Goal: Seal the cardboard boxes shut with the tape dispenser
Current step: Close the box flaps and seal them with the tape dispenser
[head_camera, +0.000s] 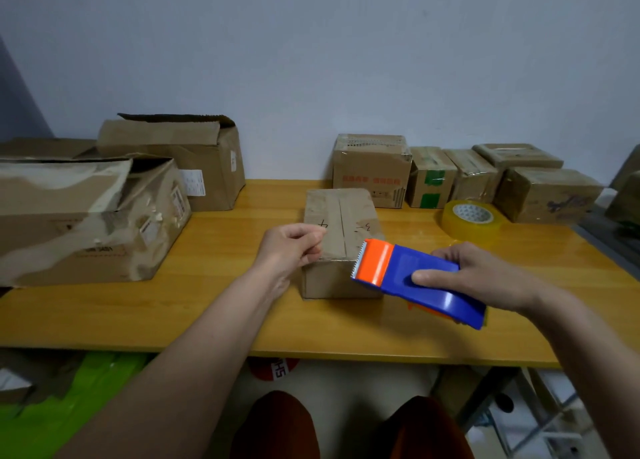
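Note:
A small brown cardboard box (343,216) lies in the middle of the yellow table (214,306), its top flaps meeting along a centre seam with pen marks beside it. My left hand (294,247) rests at the box's near left top edge, fingers curled against the cardboard. My right hand (485,275) grips a blue and orange tape dispenser (408,278), held just right of the box's near corner with its toothed blade pointing at the box.
A roll of clear tape (472,218) lies behind the dispenser. Several taped small boxes (372,167) line the back right by the wall. Two large worn cartons (86,216) fill the left side. The table's front edge runs near my knees.

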The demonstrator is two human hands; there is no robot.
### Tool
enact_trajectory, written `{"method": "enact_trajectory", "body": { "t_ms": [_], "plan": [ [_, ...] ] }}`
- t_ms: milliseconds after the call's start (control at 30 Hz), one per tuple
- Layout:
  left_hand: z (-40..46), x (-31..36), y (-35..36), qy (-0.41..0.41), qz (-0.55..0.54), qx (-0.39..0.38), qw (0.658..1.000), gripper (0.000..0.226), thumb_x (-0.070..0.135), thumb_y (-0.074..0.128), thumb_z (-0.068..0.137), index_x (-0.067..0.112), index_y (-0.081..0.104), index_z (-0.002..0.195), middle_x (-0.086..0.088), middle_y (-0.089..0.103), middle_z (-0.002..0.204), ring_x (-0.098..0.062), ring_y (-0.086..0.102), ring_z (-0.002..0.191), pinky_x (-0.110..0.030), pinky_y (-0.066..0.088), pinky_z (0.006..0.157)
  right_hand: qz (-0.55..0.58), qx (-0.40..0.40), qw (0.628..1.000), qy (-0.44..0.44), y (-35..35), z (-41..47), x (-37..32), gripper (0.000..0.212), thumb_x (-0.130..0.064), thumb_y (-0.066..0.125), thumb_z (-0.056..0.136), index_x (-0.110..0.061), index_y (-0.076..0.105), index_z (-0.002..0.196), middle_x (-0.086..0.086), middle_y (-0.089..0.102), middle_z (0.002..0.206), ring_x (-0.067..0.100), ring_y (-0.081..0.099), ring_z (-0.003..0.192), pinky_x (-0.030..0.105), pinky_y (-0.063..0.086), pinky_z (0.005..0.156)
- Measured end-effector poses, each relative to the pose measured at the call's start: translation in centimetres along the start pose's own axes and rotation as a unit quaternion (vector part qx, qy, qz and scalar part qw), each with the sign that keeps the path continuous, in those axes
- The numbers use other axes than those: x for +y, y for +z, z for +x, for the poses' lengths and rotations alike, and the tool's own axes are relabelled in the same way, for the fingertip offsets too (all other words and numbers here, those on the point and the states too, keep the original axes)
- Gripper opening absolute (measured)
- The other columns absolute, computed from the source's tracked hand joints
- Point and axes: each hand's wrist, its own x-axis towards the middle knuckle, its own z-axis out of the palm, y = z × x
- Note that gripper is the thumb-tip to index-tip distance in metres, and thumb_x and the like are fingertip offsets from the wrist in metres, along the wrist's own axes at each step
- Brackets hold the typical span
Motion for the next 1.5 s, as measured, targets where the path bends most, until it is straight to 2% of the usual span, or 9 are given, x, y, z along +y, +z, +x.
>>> {"method": "enact_trajectory", "body": {
  "t_ms": [133, 233, 333, 467, 800, 1033, 1200, 1367, 1500],
  "plan": [
    [-0.5, -1.5, 0.0, 0.082, 0.117, 0.109, 0.984, 0.009, 0.015, 0.065, 0.09, 0.019, 0.073, 0.089, 0.005, 0.07, 0.078, 0.0, 0.063, 0.064, -0.01, 0.046, 0.055, -0.079, 0.032, 0.996, 0.0, 0.4, 1.1, -1.2, 0.059, -0.069, 0.067, 0.058, -0.014, 0.067, 0.079, 0.0, 0.07, 0.066, 0.01, 0.065, 0.056, 0.02, 0.045, 0.053],
    [-0.7, -2.3, 0.0, 0.139, 0.208, 0.174, 0.952, 0.011, 0.021, 0.059, 0.094, 0.024, 0.069, 0.09, 0.003, 0.068, 0.086, -0.013, 0.062, 0.084, -0.024, 0.048, 0.074, -0.119, 0.064, 0.991, -0.001, 0.7, 1.9, -2.3, 0.06, -0.072, 0.067, 0.05, -0.015, 0.067, 0.068, -0.003, 0.067, 0.058, 0.006, 0.06, 0.05, 0.021, 0.041, 0.049],
    [-0.8, -3.0, -0.2, 0.136, 0.211, 0.202, 0.947, 0.012, 0.023, 0.056, 0.096, 0.025, 0.067, 0.091, -0.004, 0.066, 0.093, -0.017, 0.06, 0.087, -0.023, 0.044, 0.072, -0.133, 0.096, 0.986, -0.003, 1.2, 2.4, -2.9, 0.065, -0.076, 0.065, 0.041, -0.016, 0.068, 0.066, -0.005, 0.066, 0.056, 0.006, 0.061, 0.05, 0.022, 0.042, 0.05],
    [-0.9, -3.7, -0.8, 0.122, 0.207, 0.215, 0.946, 0.009, 0.028, 0.059, 0.094, 0.031, 0.065, 0.088, -0.002, 0.062, 0.099, -0.01, 0.057, 0.081, -0.005, 0.038, 0.061, -0.158, 0.118, 0.98, -0.007, 1.5, 3.0, -3.1, 0.071, -0.08, 0.059, 0.036, -0.018, 0.066, 0.069, -0.005, 0.067, 0.06, 0.009, 0.064, 0.057, 0.022, 0.047, 0.052],
    [-0.8, -4.8, 0.4, 0.142, 0.301, 0.246, 0.91, 0.017, 0.027, 0.049, 0.099, 0.021, 0.064, 0.097, 0.006, 0.063, 0.084, -0.012, 0.056, 0.078, -0.024, 0.035, 0.06, -0.259, 0.165, 0.951, -0.02, 0.9, 4.3, -3.5, 0.087, -0.093, 0.04, 0.04, -0.014, 0.067, 0.064, 0.0, 0.065, 0.057, 0.014, 0.063, 0.056, 0.035, 0.054, 0.058],
    [0.6, -4.8, 0.5, 0.138, 0.337, 0.267, 0.893, 0.012, 0.028, 0.048, 0.099, 0.028, 0.055, 0.089, 0.008, 0.057, 0.079, -0.014, 0.05, 0.075, -0.03, 0.034, 0.062, -0.296, 0.185, 0.937, -0.028, 0.2, 6.2, -4.7, 0.085, -0.097, 0.04, 0.035, -0.019, 0.064, 0.057, -0.006, 0.06, 0.048, 0.01, 0.06, 0.05, 0.026, 0.047, 0.048],
    [1.8, -5.9, 0.2, 0.083, 0.327, 0.261, 0.904, 0.016, 0.032, 0.05, 0.099, 0.029, 0.065, 0.097, 0.007, 0.064, 0.085, -0.014, 0.052, 0.076, -0.029, 0.032, 0.056, -0.339, 0.164, 0.926, 0.012, 0.9, 8.5, -5.3, 0.072, -0.089, 0.056, 0.049, -0.019, 0.061, 0.062, -0.005, 0.059, 0.054, 0.014, 0.06, 0.056, 0.027, 0.043, 0.047],
    [2.1, -7.5, 0.5, 0.08, 0.267, 0.247, 0.928, 0.023, 0.032, 0.051, 0.098, 0.025, 0.072, 0.1, 0.002, 0.07, 0.088, -0.018, 0.062, 0.08, -0.035, 0.05, 0.065, -0.351, 0.159, 0.922, 0.03, 1.5, 9.5, -5.2, 0.069, -0.088, 0.058, 0.051, -0.02, 0.059, 0.063, -0.005, 0.057, 0.056, 0.014, 0.058, 0.058, 0.025, 0.038, 0.047],
    [2.7, -7.7, 0.2, 0.059, 0.367, 0.228, 0.9, 0.032, 0.038, 0.045, 0.099, 0.022, 0.069, 0.086, 0.0, 0.067, 0.079, -0.02, 0.058, 0.072, -0.032, 0.038, 0.054, -0.344, 0.145, 0.927, 0.041, 1.5, 9.6, -5.3, 0.067, -0.086, 0.059, 0.054, -0.019, 0.061, 0.063, -0.005, 0.058, 0.055, 0.014, 0.059, 0.058, 0.025, 0.038, 0.047]
  ]
}}
